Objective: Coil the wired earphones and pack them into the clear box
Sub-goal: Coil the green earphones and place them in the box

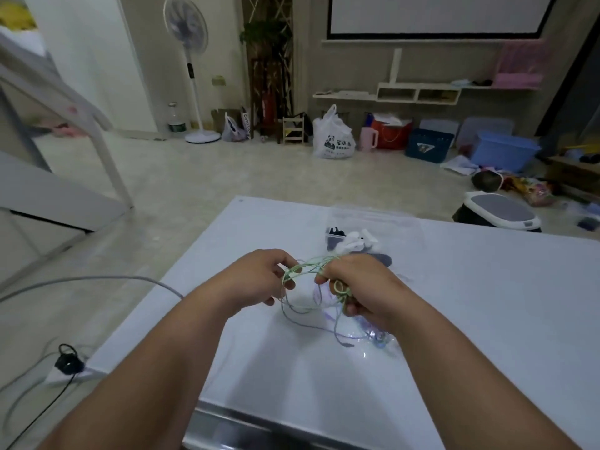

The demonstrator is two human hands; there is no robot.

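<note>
Pale green wired earphones (303,271) stretch in loose loops between both hands above the white table (487,303). My left hand (259,277) pinches the cable on the left. My right hand (360,287) grips a bundle of the cable with a small ring-shaped part showing by the fingers. Slack cable and the plug (347,345) hang down onto the table below my right hand. The clear box (370,228) stands farther back on the table, holding black and white small items. A purple cable (373,336) in a clear wrapper lies under my right wrist.
The table's left edge runs diagonally beside the floor, where a grey cable (97,279) and a black plug in a power strip (68,363) lie. A stool (500,212) stands beyond the far right edge. Bags, bins and a fan line the far wall.
</note>
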